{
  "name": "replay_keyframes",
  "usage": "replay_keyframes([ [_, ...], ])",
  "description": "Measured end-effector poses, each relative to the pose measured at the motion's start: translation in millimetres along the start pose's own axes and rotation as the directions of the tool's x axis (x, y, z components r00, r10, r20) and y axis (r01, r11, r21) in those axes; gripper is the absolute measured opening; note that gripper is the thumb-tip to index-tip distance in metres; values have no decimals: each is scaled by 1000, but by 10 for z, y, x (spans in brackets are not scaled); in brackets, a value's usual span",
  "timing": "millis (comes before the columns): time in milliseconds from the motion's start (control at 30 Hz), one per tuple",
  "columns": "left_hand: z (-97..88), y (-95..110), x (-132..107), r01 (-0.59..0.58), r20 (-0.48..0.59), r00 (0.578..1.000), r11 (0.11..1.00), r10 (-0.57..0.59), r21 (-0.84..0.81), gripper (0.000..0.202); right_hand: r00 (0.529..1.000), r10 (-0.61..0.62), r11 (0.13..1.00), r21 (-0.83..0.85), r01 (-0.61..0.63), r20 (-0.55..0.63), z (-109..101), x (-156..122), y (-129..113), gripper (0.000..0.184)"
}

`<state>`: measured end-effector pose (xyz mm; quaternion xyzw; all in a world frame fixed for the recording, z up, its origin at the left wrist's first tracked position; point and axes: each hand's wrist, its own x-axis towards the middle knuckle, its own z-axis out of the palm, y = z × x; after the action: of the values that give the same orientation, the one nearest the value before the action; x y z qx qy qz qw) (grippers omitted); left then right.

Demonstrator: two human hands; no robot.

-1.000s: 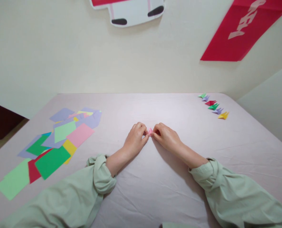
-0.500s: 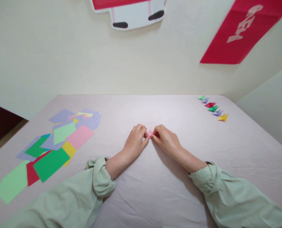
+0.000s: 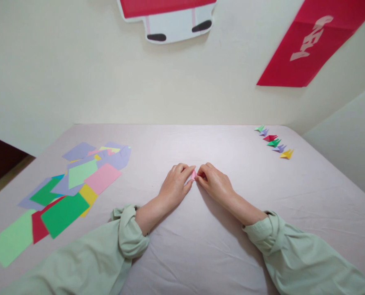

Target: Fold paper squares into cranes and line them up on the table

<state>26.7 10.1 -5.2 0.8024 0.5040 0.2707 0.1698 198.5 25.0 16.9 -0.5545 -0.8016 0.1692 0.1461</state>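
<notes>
A small piece of folded pink paper (image 3: pixel 193 175) is held between my two hands at the middle of the table, its pointed end up. My left hand (image 3: pixel 175 183) has it between thumb and forefinger, the forefinger reaching along the top and the thumb below. On the other side, my right hand (image 3: pixel 215 181) pinches the paper's right edge with thumb and curled fingers. The fingers hide part of the folds.
Loose coloured paper sheets (image 3: pixel 66 211) lie overlapping on the left of the cloth-covered table (image 3: pixel 182 246). Several small folded paper figures (image 3: pixel 274 143) stand in a slanting row at the far right. The wall (image 3: pixel 182 90) rises behind the table's far edge.
My left forefinger has straightened out over the top of the pink paper, and more of the paper shows. My right hand keeps its pinch. The camera view has shifted slightly.
</notes>
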Motion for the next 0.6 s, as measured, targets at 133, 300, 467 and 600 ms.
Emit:
replay_keyframes([
  [133,4,-14,3,-8,-3,1000,1000,8,6,35,1000,13,1000,8,-13,-4,0,-3,-2,7],
  [300,14,-19,0,-12,-13,1000,1000,12,4,33,1000,21,1000,3,-21,-8,6,-2,2,7],
  [467,20,-19,-3,-11,-26,1000,1000,11,-11,31,999,38,999,-4,-38,-8,0,1,-14,6],
  [600,21,-19,-2,-8,-31,999,1000,8,-17,29,998,57,998,17,-57,3,-15,0,-40,3],
])
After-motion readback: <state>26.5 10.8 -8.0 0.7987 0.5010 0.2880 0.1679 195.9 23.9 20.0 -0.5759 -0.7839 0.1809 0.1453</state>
